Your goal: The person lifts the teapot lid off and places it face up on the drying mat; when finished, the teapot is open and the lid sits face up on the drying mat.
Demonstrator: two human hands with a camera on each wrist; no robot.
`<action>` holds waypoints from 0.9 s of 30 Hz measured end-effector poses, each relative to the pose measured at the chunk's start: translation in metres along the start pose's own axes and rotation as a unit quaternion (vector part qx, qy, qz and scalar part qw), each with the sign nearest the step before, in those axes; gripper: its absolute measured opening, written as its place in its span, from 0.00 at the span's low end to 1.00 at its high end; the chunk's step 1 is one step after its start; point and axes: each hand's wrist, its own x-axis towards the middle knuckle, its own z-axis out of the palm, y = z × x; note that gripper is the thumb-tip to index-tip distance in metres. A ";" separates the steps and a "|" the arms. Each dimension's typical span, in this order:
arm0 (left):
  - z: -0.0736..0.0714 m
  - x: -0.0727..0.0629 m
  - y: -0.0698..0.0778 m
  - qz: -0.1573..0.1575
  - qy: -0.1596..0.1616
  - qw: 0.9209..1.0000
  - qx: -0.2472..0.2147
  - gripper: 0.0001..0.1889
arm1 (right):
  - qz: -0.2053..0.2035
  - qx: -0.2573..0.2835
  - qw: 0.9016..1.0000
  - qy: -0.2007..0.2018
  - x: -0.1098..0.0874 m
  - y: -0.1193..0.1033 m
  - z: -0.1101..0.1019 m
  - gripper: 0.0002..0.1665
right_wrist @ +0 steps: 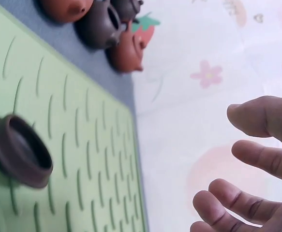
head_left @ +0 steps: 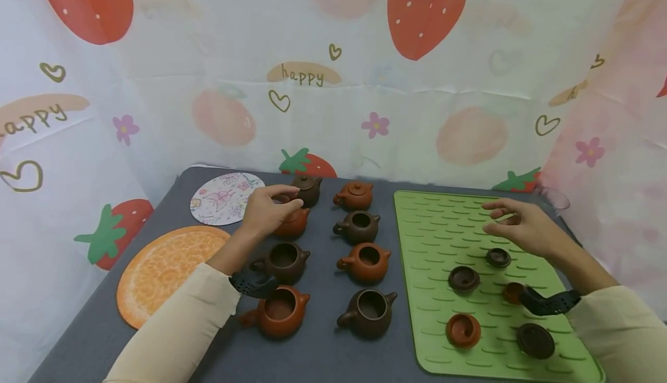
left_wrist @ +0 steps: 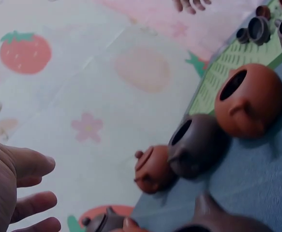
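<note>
My left hand (head_left: 268,209) hovers over a reddish-brown clay teapot (head_left: 294,225), whose top it partly hides. In the left wrist view its fingers stand apart, holding nothing. Beside that teapot, a dark brown lidded teapot (head_left: 308,192) and a reddish lidded teapot (head_left: 355,197) make up the back row. Nearer stand several lidless teapots, among them a dark one (head_left: 359,232) and a reddish one (head_left: 365,270). Above the far right of the green mat (head_left: 438,209) is my right hand (head_left: 523,226), fingers spread and loosely bent. A small dark lid (head_left: 498,257) lies upturned just below it.
Several more lids lie on the green mat, including a dark lid (head_left: 464,278) and a reddish lid (head_left: 463,331). At the left are an orange-patterned round mat (head_left: 167,267) and a floral oval mat (head_left: 224,200). A strawberry-print curtain (head_left: 312,116) closes off the back.
</note>
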 end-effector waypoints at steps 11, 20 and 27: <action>-0.018 -0.005 -0.037 -0.042 0.023 0.998 -0.041 0.18 | -0.031 -0.005 0.999 0.019 0.005 -0.029 0.005 0.28; -0.026 -0.015 -0.072 -0.077 0.025 0.992 -0.093 0.21 | -0.049 0.019 0.999 0.011 0.017 -0.050 0.016 0.28; -0.024 -0.025 -0.089 -0.082 0.014 0.992 -0.091 0.20 | -0.079 0.032 0.996 0.000 0.029 -0.074 0.022 0.27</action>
